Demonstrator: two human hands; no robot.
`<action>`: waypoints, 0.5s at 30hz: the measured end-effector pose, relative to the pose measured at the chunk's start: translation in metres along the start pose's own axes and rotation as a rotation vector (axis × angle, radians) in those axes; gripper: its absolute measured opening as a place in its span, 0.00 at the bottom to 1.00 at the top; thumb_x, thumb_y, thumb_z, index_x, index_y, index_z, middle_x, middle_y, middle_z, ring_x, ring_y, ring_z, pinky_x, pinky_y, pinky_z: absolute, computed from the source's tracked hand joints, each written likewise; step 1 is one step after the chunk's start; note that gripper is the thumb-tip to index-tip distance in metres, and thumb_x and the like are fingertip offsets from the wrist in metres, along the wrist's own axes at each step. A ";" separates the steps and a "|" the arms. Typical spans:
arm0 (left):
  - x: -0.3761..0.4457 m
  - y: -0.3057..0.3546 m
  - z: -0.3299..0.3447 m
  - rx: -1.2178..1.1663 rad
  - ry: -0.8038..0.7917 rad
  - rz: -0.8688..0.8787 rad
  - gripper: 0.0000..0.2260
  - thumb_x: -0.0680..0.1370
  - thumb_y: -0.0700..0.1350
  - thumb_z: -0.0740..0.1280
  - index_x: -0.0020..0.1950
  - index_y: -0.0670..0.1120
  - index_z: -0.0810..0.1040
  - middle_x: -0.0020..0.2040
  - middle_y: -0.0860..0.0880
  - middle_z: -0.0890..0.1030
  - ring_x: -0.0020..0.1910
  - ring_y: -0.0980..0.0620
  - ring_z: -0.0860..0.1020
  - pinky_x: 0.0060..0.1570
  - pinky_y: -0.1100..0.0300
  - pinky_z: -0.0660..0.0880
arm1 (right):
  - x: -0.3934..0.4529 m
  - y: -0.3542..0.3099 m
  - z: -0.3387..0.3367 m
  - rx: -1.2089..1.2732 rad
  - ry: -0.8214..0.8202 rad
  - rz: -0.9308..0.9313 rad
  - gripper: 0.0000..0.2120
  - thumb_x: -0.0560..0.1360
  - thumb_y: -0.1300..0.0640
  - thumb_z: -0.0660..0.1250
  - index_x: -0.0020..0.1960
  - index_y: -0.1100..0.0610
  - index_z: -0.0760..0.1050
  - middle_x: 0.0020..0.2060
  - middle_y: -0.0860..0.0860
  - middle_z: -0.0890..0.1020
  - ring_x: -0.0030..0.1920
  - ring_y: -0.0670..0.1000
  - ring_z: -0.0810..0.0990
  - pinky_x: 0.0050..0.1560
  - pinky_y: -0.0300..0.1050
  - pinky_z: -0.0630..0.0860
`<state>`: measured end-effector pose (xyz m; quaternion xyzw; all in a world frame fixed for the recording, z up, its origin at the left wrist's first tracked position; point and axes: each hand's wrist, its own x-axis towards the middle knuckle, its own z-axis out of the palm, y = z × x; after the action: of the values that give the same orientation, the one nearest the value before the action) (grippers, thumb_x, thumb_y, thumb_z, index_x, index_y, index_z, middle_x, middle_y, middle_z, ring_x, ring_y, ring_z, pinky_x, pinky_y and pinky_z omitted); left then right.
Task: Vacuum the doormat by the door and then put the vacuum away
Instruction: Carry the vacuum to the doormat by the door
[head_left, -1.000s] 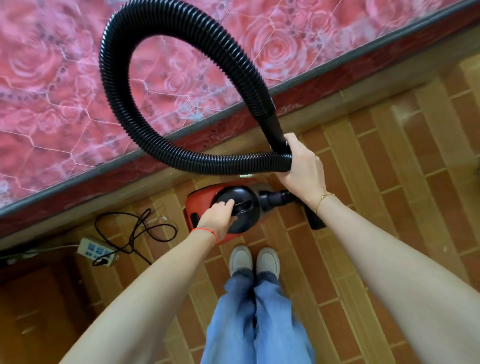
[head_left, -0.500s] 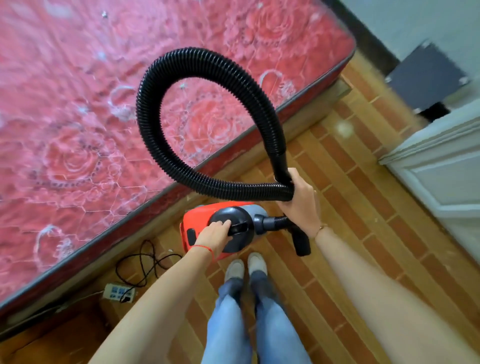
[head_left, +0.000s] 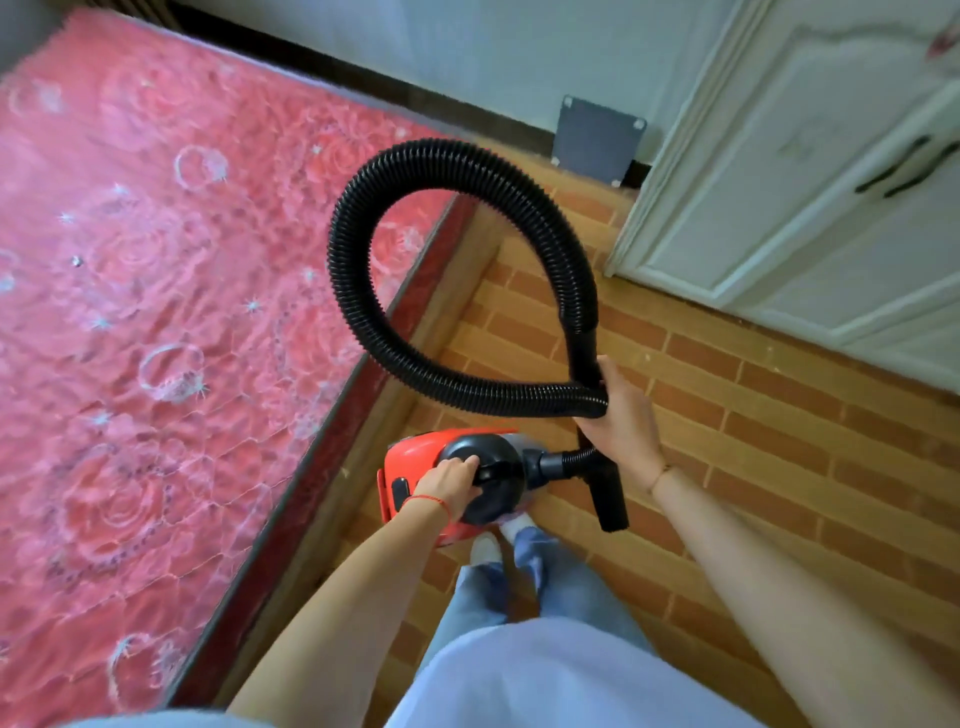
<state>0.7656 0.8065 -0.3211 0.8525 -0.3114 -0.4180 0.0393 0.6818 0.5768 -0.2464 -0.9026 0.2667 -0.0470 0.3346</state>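
vacuum (head_left: 415, 467) carried beside mattress (head_left: 156, 312) edge

- Red vacuum (head_left: 415, 462) with a black rounded top and handle is hanging off the floor, just above the feet, near the bed edge.
- Black ribbed hose (head_left: 358, 312) is curling up from the vacuum's front in one big loop, its two ends crossing at the right.
- Black nozzle (head_left: 608, 493) is pointing down toward the brick-pattern floor, beside the vacuum.
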 end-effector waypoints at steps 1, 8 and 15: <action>-0.002 0.008 0.001 0.018 -0.010 0.028 0.12 0.79 0.46 0.63 0.61 0.43 0.70 0.57 0.40 0.77 0.56 0.38 0.76 0.52 0.48 0.73 | -0.013 0.007 -0.007 -0.003 0.036 0.021 0.17 0.73 0.55 0.69 0.60 0.52 0.70 0.37 0.44 0.78 0.40 0.56 0.82 0.34 0.46 0.73; -0.015 0.061 0.014 0.222 -0.086 0.237 0.12 0.80 0.44 0.62 0.61 0.41 0.71 0.58 0.39 0.77 0.56 0.38 0.76 0.52 0.48 0.72 | -0.110 0.045 -0.050 0.070 0.240 0.188 0.17 0.73 0.54 0.70 0.60 0.53 0.72 0.37 0.43 0.79 0.37 0.49 0.80 0.30 0.36 0.70; -0.014 0.118 0.034 0.413 -0.181 0.414 0.13 0.79 0.45 0.63 0.62 0.42 0.72 0.58 0.39 0.78 0.57 0.40 0.77 0.54 0.49 0.73 | -0.200 0.068 -0.074 0.122 0.424 0.427 0.16 0.74 0.53 0.69 0.60 0.51 0.71 0.36 0.44 0.80 0.32 0.44 0.78 0.27 0.41 0.72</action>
<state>0.6755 0.7261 -0.2947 0.7202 -0.5591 -0.4033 -0.0785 0.4608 0.5933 -0.2135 -0.7743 0.5110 -0.1788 0.3276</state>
